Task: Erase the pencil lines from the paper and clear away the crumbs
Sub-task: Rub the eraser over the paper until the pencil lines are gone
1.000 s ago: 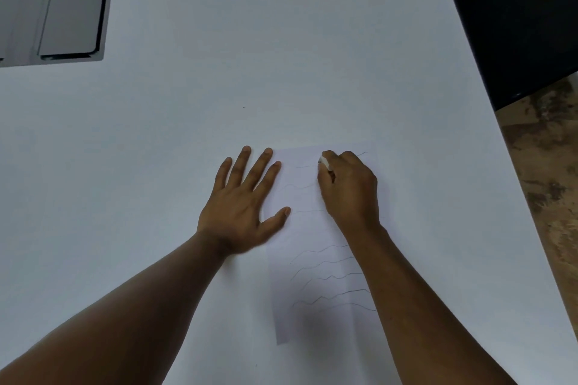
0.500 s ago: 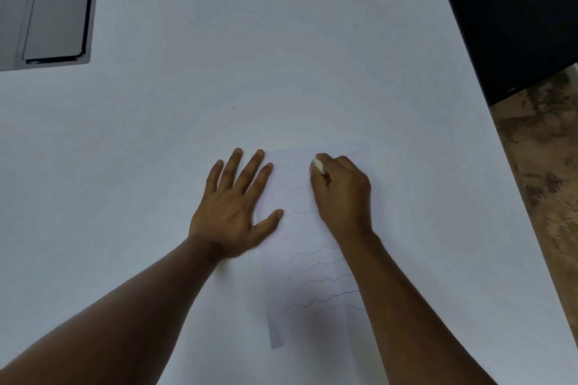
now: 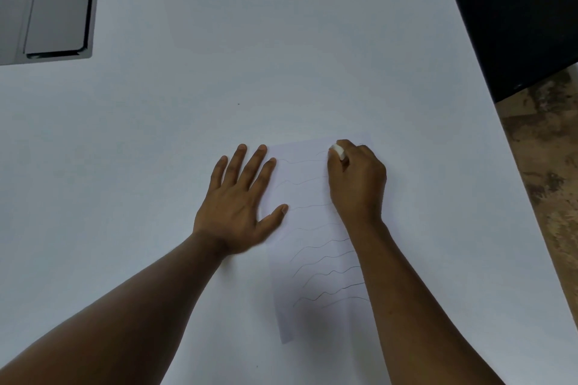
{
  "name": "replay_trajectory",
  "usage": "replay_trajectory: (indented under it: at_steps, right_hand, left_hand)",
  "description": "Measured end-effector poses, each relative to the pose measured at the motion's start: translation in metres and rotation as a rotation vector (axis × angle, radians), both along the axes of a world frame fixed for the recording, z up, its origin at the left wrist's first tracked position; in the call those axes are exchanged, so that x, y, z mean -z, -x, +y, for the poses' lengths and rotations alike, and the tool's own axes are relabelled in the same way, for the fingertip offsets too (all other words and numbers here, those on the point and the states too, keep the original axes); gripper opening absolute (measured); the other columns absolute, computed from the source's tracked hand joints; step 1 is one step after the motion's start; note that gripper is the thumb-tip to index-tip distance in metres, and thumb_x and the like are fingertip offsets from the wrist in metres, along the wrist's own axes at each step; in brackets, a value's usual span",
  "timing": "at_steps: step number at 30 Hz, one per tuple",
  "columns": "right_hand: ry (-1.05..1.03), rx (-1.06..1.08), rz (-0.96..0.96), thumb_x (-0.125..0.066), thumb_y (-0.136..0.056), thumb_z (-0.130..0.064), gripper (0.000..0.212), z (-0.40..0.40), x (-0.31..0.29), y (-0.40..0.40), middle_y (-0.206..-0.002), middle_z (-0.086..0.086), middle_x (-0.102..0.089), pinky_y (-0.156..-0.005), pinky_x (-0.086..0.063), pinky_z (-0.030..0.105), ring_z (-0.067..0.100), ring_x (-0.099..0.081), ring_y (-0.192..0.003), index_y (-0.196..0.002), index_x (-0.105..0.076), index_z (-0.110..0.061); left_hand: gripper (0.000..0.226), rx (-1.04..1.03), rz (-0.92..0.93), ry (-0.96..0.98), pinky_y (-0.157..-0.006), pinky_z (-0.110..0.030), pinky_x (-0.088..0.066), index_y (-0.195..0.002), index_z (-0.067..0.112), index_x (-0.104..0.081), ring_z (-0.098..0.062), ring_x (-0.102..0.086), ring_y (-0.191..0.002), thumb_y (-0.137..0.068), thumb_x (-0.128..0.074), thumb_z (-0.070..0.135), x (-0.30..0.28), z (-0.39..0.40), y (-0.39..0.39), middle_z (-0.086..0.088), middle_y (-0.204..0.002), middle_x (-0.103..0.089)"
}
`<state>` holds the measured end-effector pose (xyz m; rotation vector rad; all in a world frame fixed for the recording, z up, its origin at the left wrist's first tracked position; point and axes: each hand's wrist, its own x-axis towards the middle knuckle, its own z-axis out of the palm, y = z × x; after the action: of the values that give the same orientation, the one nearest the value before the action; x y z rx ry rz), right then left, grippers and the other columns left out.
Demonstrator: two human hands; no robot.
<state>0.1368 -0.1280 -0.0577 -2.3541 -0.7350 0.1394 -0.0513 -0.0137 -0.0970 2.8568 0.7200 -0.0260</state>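
Paper (image 3: 308, 194): a narrow sheet lying flat on the white worktop (image 3: 281, 40), running from the near edge of the view away from the person, between the two forearms.
Pencil lines (image 3: 325, 272): wavy strokes across the sheet; the near ones are dark and clear, the far ones look fainter.
Eraser (image 3: 337, 149): a small white block at the far end of the sheet, just showing above the knuckles.
Right hand (image 3: 356, 184): fingers curled tight, pinching the eraser against the top of the sheet, near the farthest line.
Left hand (image 3: 237, 197): fingers straight and spread, palm flat; most of it rests on the worktop beside the sheet's left edge, with thumb and forefinger tips reaching onto the sheet to pin it.
Step in hand: rubbing out at the far end, by my reading; most lines remain, so the job looks early.
Crumbs: none that I can make out; too small to tell at this size.
Next move: probably short strokes along the top line, then working line by line toward the body, with the left hand shifting down to keep the sheet from creeping or creasing.
Risk: thin paper may buckle if the stroke pushes toward the unpinned side.
Elsewhere: a grey flat device (image 3: 47, 3) at the far left corner; dark panel (image 3: 516, 9) off the right edge.
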Motion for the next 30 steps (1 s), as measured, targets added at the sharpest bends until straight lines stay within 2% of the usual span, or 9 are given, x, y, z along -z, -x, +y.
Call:
replay_trajectory:
  at_steps: [5,9,10,14,18,20,24,28,30]
  right_hand:
    - [-0.083,-0.042,0.032,-0.062,-0.095,-0.020,0.014,-0.004,0.005,0.008,-0.076,0.001,-0.061,-0.063,-0.048,0.023,0.013,-0.055,-0.068,-0.101,-0.072,-0.012]
    - [-0.198,0.006,0.121,-0.064,-0.094,-0.018,0.019,-0.010,0.008,0.007,-0.084,0.000,-0.065,-0.069,-0.043,0.005,0.011,-0.060,-0.076,-0.110,-0.072,-0.011]
    - [-0.215,0.003,0.146,-0.064,-0.094,-0.019,0.019,-0.011,0.007,0.007,-0.087,-0.001,-0.066,-0.071,-0.043,0.004,0.009,-0.060,-0.077,-0.111,-0.072,-0.011]
    - [-0.298,0.057,0.292,-0.065,-0.093,-0.021,0.018,-0.014,0.007,0.003,-0.091,-0.004,-0.071,-0.078,-0.051,0.017,0.007,-0.063,-0.082,-0.108,-0.073,-0.017]
    - [-0.339,0.099,0.414,-0.065,-0.092,-0.023,0.020,-0.016,0.005,-0.003,-0.090,-0.006,-0.072,-0.079,-0.056,0.027,0.014,-0.067,-0.083,-0.110,-0.073,-0.021]
    - [-0.326,0.085,0.410,-0.066,-0.092,-0.023,0.022,-0.016,0.005,-0.003,-0.089,-0.005,-0.072,-0.081,-0.057,0.026,0.013,-0.067,-0.082,-0.111,-0.073,-0.019]
    - [-0.252,0.031,0.268,-0.069,-0.090,-0.022,0.023,-0.016,0.010,-0.002,-0.079,-0.011,-0.062,-0.072,-0.046,0.008,-0.002,-0.058,-0.070,-0.112,-0.072,-0.016]
    - [-0.173,-0.031,0.071,-0.067,-0.090,-0.020,0.015,-0.005,0.007,0.003,-0.077,-0.001,-0.065,-0.067,-0.050,0.023,0.011,-0.059,-0.070,-0.101,-0.073,-0.012]
    - [-0.105,-0.080,0.028,-0.063,-0.092,-0.021,0.021,0.002,0.005,0.008,-0.084,0.005,-0.069,-0.071,-0.053,0.028,0.017,-0.063,-0.077,-0.107,-0.072,-0.010]
  left_hand:
    - [0.081,0.008,0.008,0.008,-0.128,-0.049,0.003,-0.167,0.024,-0.009,-0.023,0.012,-0.160,-0.101,-0.022,0.071,0.001,0.002,0.002,0.002,-0.175,0.002]
    - [0.082,0.010,0.018,0.038,-0.129,-0.050,0.001,-0.167,0.024,-0.006,-0.022,0.015,-0.160,-0.102,-0.018,0.072,-0.002,0.001,0.001,0.004,-0.174,0.006]
    - [0.083,0.009,0.015,0.048,-0.129,-0.051,0.001,-0.167,0.023,-0.004,-0.022,0.015,-0.159,-0.101,-0.018,0.072,-0.002,0.000,0.002,0.004,-0.174,0.007]
    - [0.087,0.000,-0.040,0.050,-0.129,-0.050,0.002,-0.167,0.019,-0.006,-0.019,0.013,-0.160,-0.100,-0.023,0.072,-0.009,-0.001,-0.007,0.002,-0.174,0.006]
    - [0.088,0.136,-0.094,0.066,-0.130,-0.044,0.001,-0.166,0.015,-0.010,-0.017,0.009,-0.160,-0.100,-0.030,0.069,-0.022,0.004,-0.043,-0.001,-0.174,-0.001]
    - [0.088,0.164,-0.073,0.119,-0.130,-0.041,0.002,-0.166,0.016,-0.006,-0.015,0.012,-0.160,-0.101,-0.034,0.068,-0.022,0.006,-0.055,0.001,-0.174,0.002]
    - [0.089,0.179,0.003,0.068,-0.130,-0.044,0.002,-0.167,0.020,-0.004,-0.017,0.014,-0.159,-0.100,-0.030,0.073,-0.009,0.001,-0.056,0.001,-0.174,0.005]
    - [0.089,0.191,-0.002,0.027,-0.130,-0.047,-0.001,-0.167,0.023,-0.008,-0.020,0.011,-0.160,-0.097,-0.024,0.076,-0.003,0.003,-0.056,-0.001,-0.175,0.002]
    - [0.089,0.193,-0.008,0.020,-0.130,-0.048,-0.002,-0.167,0.022,-0.011,-0.021,0.010,-0.160,-0.097,-0.023,0.076,-0.002,0.004,-0.056,-0.002,-0.174,0.001]
